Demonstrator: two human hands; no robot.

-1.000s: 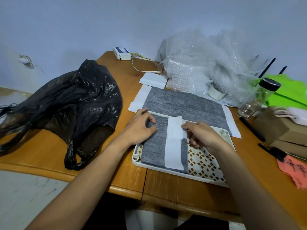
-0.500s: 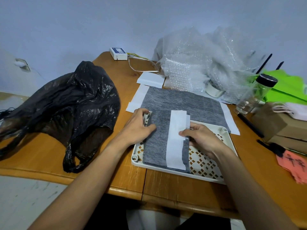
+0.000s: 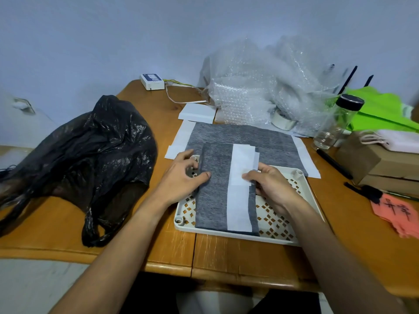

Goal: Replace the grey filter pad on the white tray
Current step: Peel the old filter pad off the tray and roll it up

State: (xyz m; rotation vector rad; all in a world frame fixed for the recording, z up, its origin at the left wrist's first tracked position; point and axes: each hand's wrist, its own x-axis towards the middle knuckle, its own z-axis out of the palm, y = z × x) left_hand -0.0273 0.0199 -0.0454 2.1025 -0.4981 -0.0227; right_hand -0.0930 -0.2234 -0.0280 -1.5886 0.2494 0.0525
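The grey filter pad [image 3: 213, 200] is sliding rightward since a moment ago, baring lattice. The surface [image 3: 147, 252] is carrying the white tray [image 3: 314, 200] at centre frame, pad folded on it. Left hand [image 3: 181, 177] is gripping its left edge; right hand [image 3: 272, 189] fingers [image 3: 249, 176] are pinching the white strip [image 3: 240, 207]. Uneven pulling is risking a skewed, creased pad.

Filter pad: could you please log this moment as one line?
grey filter pad: folded on white tray | left hand: grips left edge | right hand: pinches white strip
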